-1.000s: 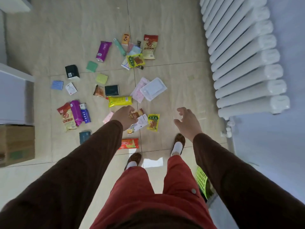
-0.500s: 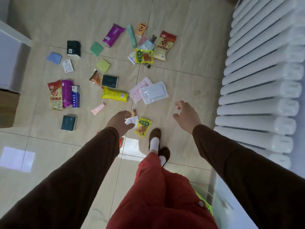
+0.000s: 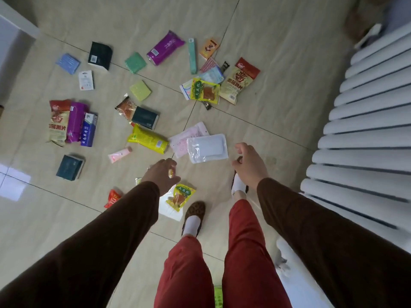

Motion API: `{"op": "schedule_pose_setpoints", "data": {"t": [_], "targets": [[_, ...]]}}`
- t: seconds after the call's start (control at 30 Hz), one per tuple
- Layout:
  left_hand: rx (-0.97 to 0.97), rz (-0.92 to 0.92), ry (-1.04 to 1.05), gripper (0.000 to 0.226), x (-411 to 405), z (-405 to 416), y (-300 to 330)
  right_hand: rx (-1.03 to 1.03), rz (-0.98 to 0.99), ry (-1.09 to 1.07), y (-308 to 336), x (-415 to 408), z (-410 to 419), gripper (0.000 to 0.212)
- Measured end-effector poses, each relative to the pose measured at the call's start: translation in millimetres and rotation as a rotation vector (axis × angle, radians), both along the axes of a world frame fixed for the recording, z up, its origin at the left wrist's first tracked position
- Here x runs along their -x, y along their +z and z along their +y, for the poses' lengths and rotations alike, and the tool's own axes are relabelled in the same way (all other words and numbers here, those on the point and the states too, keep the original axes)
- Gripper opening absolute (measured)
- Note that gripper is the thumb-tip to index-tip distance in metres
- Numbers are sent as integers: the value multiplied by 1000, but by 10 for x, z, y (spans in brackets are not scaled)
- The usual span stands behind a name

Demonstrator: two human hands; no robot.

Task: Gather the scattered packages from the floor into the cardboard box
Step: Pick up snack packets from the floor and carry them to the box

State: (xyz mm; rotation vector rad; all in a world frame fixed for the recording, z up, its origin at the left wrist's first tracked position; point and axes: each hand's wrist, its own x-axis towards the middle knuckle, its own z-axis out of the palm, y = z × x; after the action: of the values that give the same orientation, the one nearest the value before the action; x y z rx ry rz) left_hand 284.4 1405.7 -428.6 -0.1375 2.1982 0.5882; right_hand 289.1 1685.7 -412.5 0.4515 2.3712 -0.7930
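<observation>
- Left hand: held above the floor tiles with the fingers curled round a small packet, of which only a yellow-orange edge is seen; its kind cannot be told.
- Right hand: held out empty, fingers loosely bent, nothing gripped.
- Yellow-green snack packet: laid on a white sheet just below the left hand and beside the left shoe.
- Red packet: partly hidden by the left sleeve.
- Clear pouch with a white pad: laid over a pink-printed pouch, between the two hands and further out.
- Yellow bag: beside the pink pouch; a pink tube lies near it.
- Dark teal packs: one alone at the left, one touching an orange snack packet.
- Left cluster: red-and-cream crisp bag, purple packet and blue box, overlapping.
- Far group: purple bag, teal stick, second crisp bag, yellow-green packet.
- Cardboard box: not seen in the head view.
- White radiator: along the right edge.
</observation>
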Motion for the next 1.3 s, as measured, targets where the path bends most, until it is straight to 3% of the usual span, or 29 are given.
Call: {"op": "schedule_pose_setpoints", "data": {"t": [0.3,0.6,0.87,1.1,1.3], "targets": [[17,35,57,50,1163,859,-637,-5,-89,71,-836,1358,697,47],[1,143,-6,50,2199,1312,-1370,12,-75,14,-1675,2515,726,47],[78,244,-167,61,2769,1343,-2083,55,-77,-337,-2521,3002,845,56],[179,355,-296,79,3413,1619,-3158,82,-164,-631,-3612,3544,1049,65],[405,470,-553,74,3777,1838,-3984,28,-248,-822,-4311,3918,1026,102]]}}
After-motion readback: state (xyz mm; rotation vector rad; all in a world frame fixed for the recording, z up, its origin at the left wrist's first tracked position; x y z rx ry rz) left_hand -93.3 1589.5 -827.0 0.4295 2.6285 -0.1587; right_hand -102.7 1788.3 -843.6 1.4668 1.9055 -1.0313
